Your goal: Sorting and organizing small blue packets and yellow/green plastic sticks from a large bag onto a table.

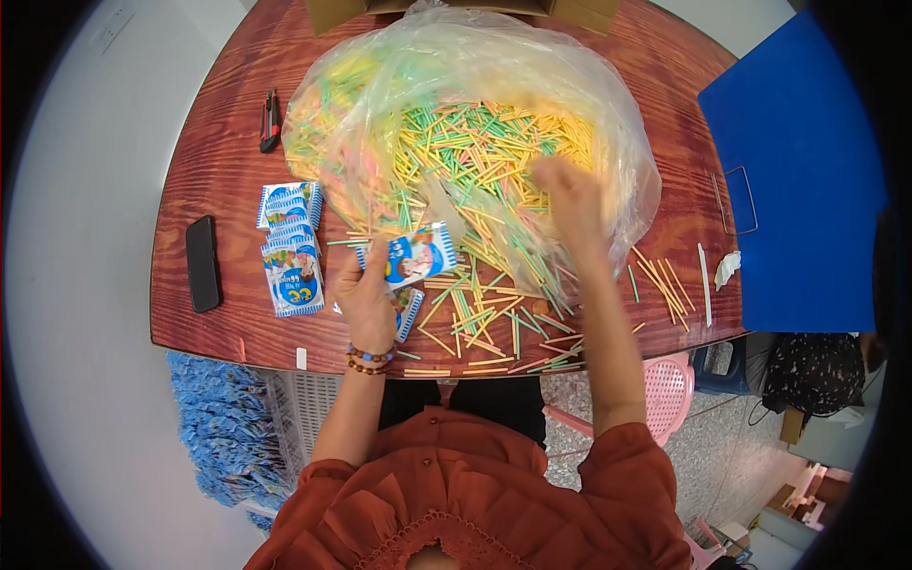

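Note:
My left hand [369, 296] is closed on a small blue-and-white packet [414, 258], pinched at its left end above the table's near part. Under that hand lies another blue-striped packet [407, 313], partly covered. A large clear plastic bag [622, 123] lies open on the table, full of thin yellow, green and pink sticks [475, 142]. Over the right part of this heap is my right hand [567, 190], blurred, its fingers curled in; what they hold, if anything, I cannot make out. Loose sticks [484, 318] have spilled toward the near edge.
Left of the bag are an overlapping row of packets [293, 271], a box cutter [271, 122] and a black phone [202, 264]. On the right stand a blue panel [788, 190] and a pink chair [668, 394]. Blue wrappers [223, 427] fill the lower left; a cardboard box [589, 13] sits behind.

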Tool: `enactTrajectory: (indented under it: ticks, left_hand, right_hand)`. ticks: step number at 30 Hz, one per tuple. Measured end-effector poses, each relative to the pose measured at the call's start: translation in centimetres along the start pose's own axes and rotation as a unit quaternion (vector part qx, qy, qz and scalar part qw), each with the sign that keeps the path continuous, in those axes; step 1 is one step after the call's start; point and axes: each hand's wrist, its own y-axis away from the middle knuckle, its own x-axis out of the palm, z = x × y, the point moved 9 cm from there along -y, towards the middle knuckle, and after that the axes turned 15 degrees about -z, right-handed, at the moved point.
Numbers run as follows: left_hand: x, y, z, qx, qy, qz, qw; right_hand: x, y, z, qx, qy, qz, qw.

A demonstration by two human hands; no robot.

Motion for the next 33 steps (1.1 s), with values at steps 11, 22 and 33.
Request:
enactTrajectory:
  ticks: [11, 22, 33]
  left_hand:
    - [-0.2, 0.1, 0.9, -0.027, -0.014, 0.011, 0.999]
    - [-0.1, 0.2, 1.0, -0.031, 0.002, 0.016, 0.999]
    - [-0.3, 0.1, 1.3, -0.051, 0.031, 0.018, 0.998]
  right_hand:
    - [1.9, -10.1, -2.2, -0.426, 0.48, 0.026, 0.766]
    - [1.7, -10.8, -2.7, -0.424, 0.393, 0.067, 0.813]
    - [-0.1, -12.0, -3.2, -0.223, 0.305, 0.089, 0.922]
